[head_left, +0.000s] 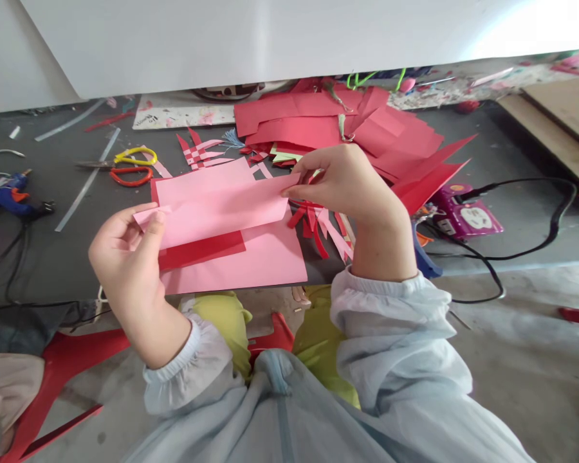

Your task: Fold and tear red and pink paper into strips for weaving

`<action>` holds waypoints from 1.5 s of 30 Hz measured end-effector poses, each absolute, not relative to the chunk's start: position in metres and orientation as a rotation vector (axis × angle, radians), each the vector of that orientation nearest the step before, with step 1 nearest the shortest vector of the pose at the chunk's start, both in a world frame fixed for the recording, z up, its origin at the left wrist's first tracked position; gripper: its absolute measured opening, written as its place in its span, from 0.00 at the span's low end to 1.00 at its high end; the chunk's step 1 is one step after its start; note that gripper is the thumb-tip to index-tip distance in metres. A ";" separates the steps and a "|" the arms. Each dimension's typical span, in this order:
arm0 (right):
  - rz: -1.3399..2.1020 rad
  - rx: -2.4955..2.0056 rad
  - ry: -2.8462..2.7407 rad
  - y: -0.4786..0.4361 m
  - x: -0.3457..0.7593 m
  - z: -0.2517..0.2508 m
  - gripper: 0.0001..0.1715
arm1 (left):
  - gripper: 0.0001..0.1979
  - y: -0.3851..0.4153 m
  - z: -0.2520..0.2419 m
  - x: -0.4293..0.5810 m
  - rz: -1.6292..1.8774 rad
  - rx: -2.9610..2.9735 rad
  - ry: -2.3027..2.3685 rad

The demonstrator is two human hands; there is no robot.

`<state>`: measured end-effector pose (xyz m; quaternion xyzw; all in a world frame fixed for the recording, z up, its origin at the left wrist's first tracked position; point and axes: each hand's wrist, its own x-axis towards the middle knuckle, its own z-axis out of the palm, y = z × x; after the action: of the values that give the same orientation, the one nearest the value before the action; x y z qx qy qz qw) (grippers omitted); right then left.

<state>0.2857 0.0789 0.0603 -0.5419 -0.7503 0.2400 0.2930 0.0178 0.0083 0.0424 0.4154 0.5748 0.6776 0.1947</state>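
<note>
Between my two hands a pink sheet of paper [222,209] is held up, slightly bent. My left hand [135,257] pinches its left end, thumb on top, where a small corner turns over. At the right end, my right hand [340,183] grips the edge between thumb and fingers. Beneath it lie a red paper piece [202,251] and a larger pink sheet [265,260] at the table's near edge. Red and pink paper strips [321,228] lie under my right wrist. A woven pink-and-red paper piece [200,151] rests just beyond the sheets.
Scissors [130,168] with yellow and red handles lie at left, near a blue glue gun [9,196]. Many red paper pieces [309,122] are piled at the back. A purple power box [468,209] with black cables sits right, near cardboard [554,128]. A white panel [270,45] hangs across the top.
</note>
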 end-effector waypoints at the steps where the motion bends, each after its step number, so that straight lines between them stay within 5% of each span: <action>1: 0.641 -1.439 -1.993 0.079 0.286 0.061 0.15 | 0.09 0.008 0.043 0.018 1.899 1.160 1.611; 22: 0.714 -1.343 -2.071 0.081 0.287 0.058 0.12 | 0.08 0.007 0.044 0.016 1.874 1.170 1.627; 29: 0.685 -1.385 -2.038 0.081 0.286 0.059 0.20 | 0.08 0.007 0.045 0.017 1.882 1.158 1.608; 45: 0.694 -1.352 -1.874 0.080 0.286 0.059 0.15 | 0.08 0.007 0.046 0.018 1.912 1.139 1.623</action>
<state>0.2863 0.0798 0.0592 -0.5237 -0.7257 0.2688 0.3563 0.0184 0.0070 0.0455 0.4057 0.5781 0.6813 0.1923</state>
